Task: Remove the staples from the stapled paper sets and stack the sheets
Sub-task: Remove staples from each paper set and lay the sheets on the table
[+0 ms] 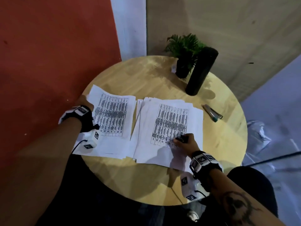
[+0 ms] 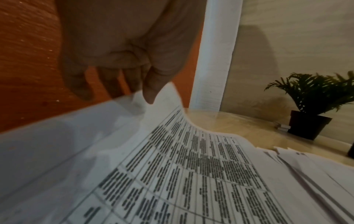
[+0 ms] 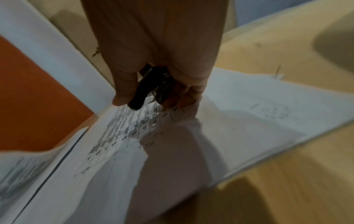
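Observation:
Two piles of printed sheets lie on the round wooden table (image 1: 162,190). The left pile (image 1: 112,115) has its far left corner lifted by my left hand (image 1: 84,101), whose thumb and fingers pinch the top sheet (image 2: 172,136) there. The right pile (image 1: 171,124) lies flat and untidy. My right hand (image 1: 187,142) rests on its near part and grips a small black staple remover (image 1: 182,138), whose black handle and metal jaws (image 3: 151,89) point down at the paper (image 3: 249,106).
At the back of the table stand a small potted plant (image 1: 184,51) and a tall black cylinder (image 1: 201,70). A stapler-like metal tool (image 1: 211,113) lies to the right of the piles. An orange wall (image 1: 48,62) is close on the left.

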Demonstrator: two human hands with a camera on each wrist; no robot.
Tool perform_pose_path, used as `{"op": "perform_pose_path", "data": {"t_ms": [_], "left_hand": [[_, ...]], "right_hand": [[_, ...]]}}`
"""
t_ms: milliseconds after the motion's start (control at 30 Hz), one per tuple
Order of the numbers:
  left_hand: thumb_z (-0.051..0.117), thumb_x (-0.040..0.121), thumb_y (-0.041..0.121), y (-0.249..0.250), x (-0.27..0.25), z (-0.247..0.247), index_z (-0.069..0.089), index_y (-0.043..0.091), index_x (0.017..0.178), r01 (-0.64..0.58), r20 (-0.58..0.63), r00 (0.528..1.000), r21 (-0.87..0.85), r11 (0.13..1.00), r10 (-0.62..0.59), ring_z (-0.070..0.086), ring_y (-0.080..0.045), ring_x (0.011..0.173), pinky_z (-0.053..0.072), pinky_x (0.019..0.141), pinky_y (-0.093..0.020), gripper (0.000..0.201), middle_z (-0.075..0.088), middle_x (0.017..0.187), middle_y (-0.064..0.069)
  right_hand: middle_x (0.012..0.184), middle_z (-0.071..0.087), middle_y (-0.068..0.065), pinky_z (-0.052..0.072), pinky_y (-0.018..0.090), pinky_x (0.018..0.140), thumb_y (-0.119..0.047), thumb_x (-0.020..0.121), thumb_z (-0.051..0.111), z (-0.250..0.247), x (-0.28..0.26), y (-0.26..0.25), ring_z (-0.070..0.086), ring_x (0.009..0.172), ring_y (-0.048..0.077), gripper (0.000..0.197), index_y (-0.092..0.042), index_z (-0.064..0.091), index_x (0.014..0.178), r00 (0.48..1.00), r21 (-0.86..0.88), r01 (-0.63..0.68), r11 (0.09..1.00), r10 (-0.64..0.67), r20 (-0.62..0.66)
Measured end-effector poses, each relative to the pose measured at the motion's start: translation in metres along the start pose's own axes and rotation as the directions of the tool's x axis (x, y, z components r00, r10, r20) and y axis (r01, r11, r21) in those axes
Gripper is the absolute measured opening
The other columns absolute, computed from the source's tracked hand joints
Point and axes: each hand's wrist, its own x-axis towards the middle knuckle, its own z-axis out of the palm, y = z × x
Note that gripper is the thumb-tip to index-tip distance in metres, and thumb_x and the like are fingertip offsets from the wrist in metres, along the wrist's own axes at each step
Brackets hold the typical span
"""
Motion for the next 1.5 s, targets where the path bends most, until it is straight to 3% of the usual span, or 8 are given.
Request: {"op": "perform_pose_path", "data": {"t_ms": [133, 267, 467, 600, 800, 1000, 1267, 1500], "left_hand": [[0.062, 0.086, 0.018, 0.051, -0.039, 0.025, 0.031, 0.010, 0.141, -0.179, -0.019, 0.983, 0.085, 0.980, 0.181, 0.032, -0.037, 0.132, 0.031, 0.105, -0.051, 0.063, 0.033, 0.144, -0.019], [0.066, 0.085, 0.031, 0.114, -0.093, 0.079, 0.036, 0.008, 0.140, -0.419, 0.292, 0.869, 0.002, 0.908, 0.400, 0.038, -0.034, 0.131, 0.033, 0.107, -0.042, 0.067, 0.040, 0.142, -0.018], [0.075, 0.077, 0.038, 0.151, -0.139, 0.128, 0.007, 0.005, 0.147, -0.295, 0.453, 0.869, 0.148, 0.944, 0.201, 0.022, -0.040, 0.139, 0.026, 0.112, -0.049, 0.103, 0.015, 0.153, -0.021], [0.082, 0.064, 0.045, 0.157, -0.134, 0.126, 0.012, 0.002, 0.144, -0.217, 0.407, 0.906, 0.202, 0.955, 0.120, 0.021, -0.038, 0.139, 0.026, 0.110, -0.048, 0.115, 0.018, 0.149, -0.022], [0.087, 0.062, 0.036, 0.153, -0.120, 0.132, 0.009, 0.001, 0.146, -0.187, 0.437, 0.891, 0.109, 0.976, 0.122, 0.034, -0.035, 0.136, 0.036, 0.108, -0.046, 0.120, 0.030, 0.149, -0.019], [0.072, 0.080, 0.037, 0.151, -0.102, 0.138, 0.046, -0.001, 0.131, -0.039, 0.507, 0.851, -0.195, 0.980, 0.135, 0.061, -0.037, 0.107, 0.051, 0.088, -0.038, 0.069, 0.059, 0.125, -0.020], [0.082, 0.070, 0.017, 0.146, -0.107, 0.119, 0.065, -0.004, 0.108, -0.186, 0.447, 0.818, -0.389, 0.902, 0.362, 0.062, -0.025, 0.102, 0.047, 0.079, -0.028, 0.047, 0.065, 0.100, -0.010], [0.085, 0.062, 0.013, 0.135, -0.136, 0.087, 0.069, -0.004, 0.100, -0.231, 0.201, 0.820, -0.741, 0.630, 0.536, 0.068, -0.012, 0.081, 0.055, 0.085, -0.036, 0.045, 0.071, 0.100, -0.016]], "right_hand": [[0.082, 0.046, -0.003, 0.042, 0.032, 0.080, -0.009, 0.076, 0.075, 0.002, -0.001, 0.001, 0.047, 0.091, 0.017, 0.047, -0.008, 0.036, 0.103, 0.999, 0.191, -0.050, 0.980, 0.052, -0.006], [0.093, 0.048, 0.005, 0.045, 0.041, 0.089, -0.005, 0.076, 0.073, 0.003, -0.004, 0.000, 0.049, 0.093, 0.020, 0.048, -0.009, 0.034, 0.104, 0.996, 0.256, -0.087, 0.963, 0.086, 0.016], [0.090, 0.047, 0.003, 0.054, 0.035, 0.080, 0.004, 0.077, 0.069, 0.005, -0.009, 0.006, 0.050, 0.088, 0.021, 0.041, -0.011, 0.036, 0.095, 0.996, 0.388, -0.086, 0.918, 0.077, 0.039], [0.093, 0.047, 0.004, 0.043, 0.055, 0.095, 0.001, 0.076, 0.071, 0.004, -0.009, 0.011, 0.050, 0.097, 0.024, 0.044, -0.021, 0.035, 0.087, 0.996, 0.383, -0.076, 0.921, 0.053, 0.070], [0.085, 0.048, -0.001, 0.046, 0.035, 0.081, -0.003, 0.077, 0.072, 0.005, -0.007, 0.013, 0.049, 0.089, 0.019, 0.043, -0.024, 0.035, 0.081, 0.999, 0.375, -0.035, 0.926, 0.024, 0.034], [0.095, 0.049, 0.006, 0.045, 0.041, 0.088, -0.005, 0.076, 0.073, 0.005, -0.007, 0.014, 0.049, 0.091, 0.019, 0.043, -0.025, 0.035, 0.082, 0.999, 0.360, -0.025, 0.933, 0.007, 0.051], [0.088, 0.057, 0.006, 0.048, 0.032, 0.071, -0.006, 0.073, 0.077, -0.011, -0.012, -0.004, 0.054, 0.086, 0.021, 0.034, -0.019, 0.046, 0.080, 0.999, 0.410, -0.033, 0.911, 0.037, -0.001], [0.134, 0.045, 0.007, 0.043, 0.040, 0.102, -0.018, 0.055, 0.088, -0.078, -0.009, -0.091, 0.057, 0.110, 0.023, 0.043, -0.023, 0.064, 0.091, 0.903, 0.127, 0.421, 0.898, -0.403, -0.145]]}}
